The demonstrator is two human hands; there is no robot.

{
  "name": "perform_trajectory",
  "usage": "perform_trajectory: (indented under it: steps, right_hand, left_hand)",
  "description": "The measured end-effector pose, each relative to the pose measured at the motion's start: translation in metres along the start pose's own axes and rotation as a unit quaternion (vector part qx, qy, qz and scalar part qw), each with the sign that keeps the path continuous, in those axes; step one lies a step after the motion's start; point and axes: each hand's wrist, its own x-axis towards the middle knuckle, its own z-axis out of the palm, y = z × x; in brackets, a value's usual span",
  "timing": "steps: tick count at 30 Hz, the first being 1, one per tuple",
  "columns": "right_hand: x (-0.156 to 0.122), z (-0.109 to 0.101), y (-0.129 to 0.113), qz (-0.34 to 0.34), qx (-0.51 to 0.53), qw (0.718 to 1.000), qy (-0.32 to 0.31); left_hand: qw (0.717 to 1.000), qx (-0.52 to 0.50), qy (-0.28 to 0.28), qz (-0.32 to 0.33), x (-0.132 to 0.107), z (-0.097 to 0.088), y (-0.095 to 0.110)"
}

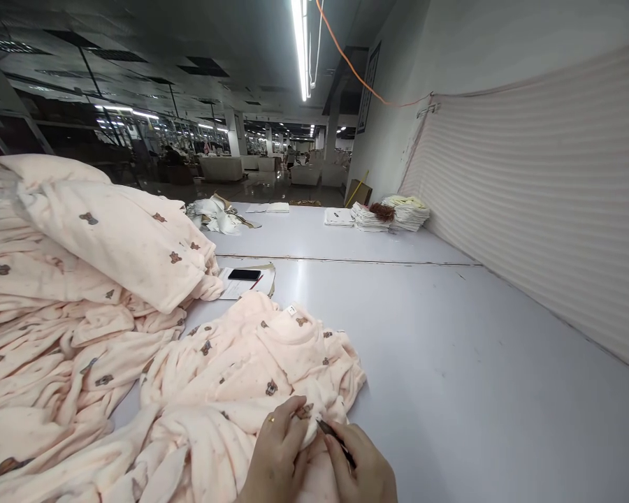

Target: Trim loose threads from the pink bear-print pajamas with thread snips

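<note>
A pale pink fleece garment [251,370] with small brown bear prints lies crumpled on the white table [451,363] right in front of me. My left hand [275,454] pinches a fold of this fabric at the bottom of the view. My right hand [361,468] is closed on a thin dark tool [335,436], its tip against the pinched fabric beside my left fingers.
A high pile of the same pink garments [73,279] fills the left side. A black phone [244,274] lies on papers [251,283] behind the garment. Folded white stacks [393,215] sit far back by a striped fabric wall [545,209] on the right.
</note>
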Motion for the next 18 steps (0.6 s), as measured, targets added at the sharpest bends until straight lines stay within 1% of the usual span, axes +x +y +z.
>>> perform_trajectory:
  steps: [4, 6, 8, 10, 12, 14, 15, 16, 17, 18]
  right_hand:
    - [-0.001, -0.001, -0.006, -0.001, -0.065, 0.998, 0.009]
    - [0.001, -0.005, -0.009, 0.004, -0.093, 0.996, -0.003]
    - [0.004, -0.010, -0.011, 0.025, -0.107, 0.994, -0.024]
    - [0.006, -0.012, -0.011, 0.059, -0.076, 0.994, -0.042]
    - [0.007, -0.012, -0.010, 0.091, 0.002, 0.995, -0.043]
    - [0.007, -0.010, -0.007, 0.103, 0.077, 0.991, -0.035]
    - [0.006, -0.010, -0.006, 0.103, 0.102, 0.989, -0.035]
    - [0.006, -0.011, -0.004, 0.106, 0.117, 0.987, -0.040]
    - [0.006, -0.012, -0.002, 0.114, 0.128, 0.984, -0.048]
    - [0.007, -0.013, 0.001, 0.129, 0.136, 0.981, -0.052]
  left_hand:
    - [0.998, 0.028, 0.035, 0.048, 0.002, 0.000, 0.001]
    - [0.997, 0.033, 0.044, 0.062, 0.003, -0.001, 0.002]
    - [0.996, 0.035, 0.048, 0.070, 0.004, -0.002, 0.003]
    - [0.996, 0.033, 0.042, 0.076, 0.004, -0.003, 0.003]
    - [0.996, 0.023, 0.031, 0.076, 0.003, -0.002, 0.002]
    - [0.998, 0.000, 0.021, 0.062, 0.001, 0.001, 0.000]
    - [0.999, -0.023, 0.009, 0.042, -0.001, 0.001, 0.000]
    - [0.998, -0.056, -0.016, 0.009, -0.003, 0.001, 0.000]
    - [0.993, -0.094, -0.061, -0.033, -0.005, 0.000, 0.000]
    - [0.981, -0.130, -0.117, -0.079, -0.008, -0.002, 0.002]
